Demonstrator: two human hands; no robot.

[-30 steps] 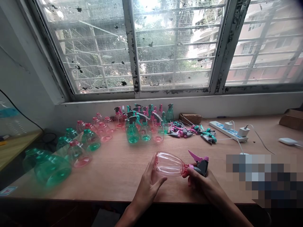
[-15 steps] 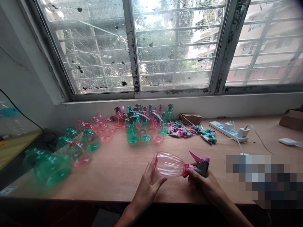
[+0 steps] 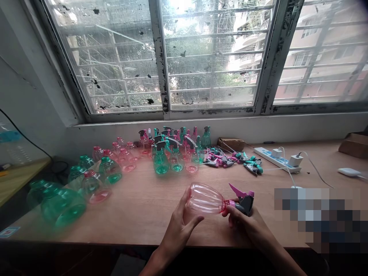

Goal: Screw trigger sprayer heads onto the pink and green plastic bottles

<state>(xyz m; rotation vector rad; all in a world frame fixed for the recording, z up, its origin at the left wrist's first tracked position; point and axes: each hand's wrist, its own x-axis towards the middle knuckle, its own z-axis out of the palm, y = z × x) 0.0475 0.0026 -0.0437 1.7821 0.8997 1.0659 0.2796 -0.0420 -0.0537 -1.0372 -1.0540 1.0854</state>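
Observation:
I hold a clear pink spray bottle [image 3: 205,199] on its side just above the wooden table [image 3: 138,207]. My left hand [image 3: 179,226] cups the bottle's wide base end, fingers curled round it. My right hand [image 3: 244,222] grips the neck, where a grey and pink trigger spray head [image 3: 243,199] sits on the bottle. The bottle's base points left and the trigger points right.
Several finished spray bottles [image 3: 172,153] stand near the window wall. Bare pink and green bottles [image 3: 94,176] lie at the left. Loose trigger heads [image 3: 230,158] lie beside a white power strip [image 3: 277,158] with cables. A blurred patch covers the right front.
The bottle has turned slightly in my hands and my left fingers have shifted a little on its base. Everything else stays where it was.

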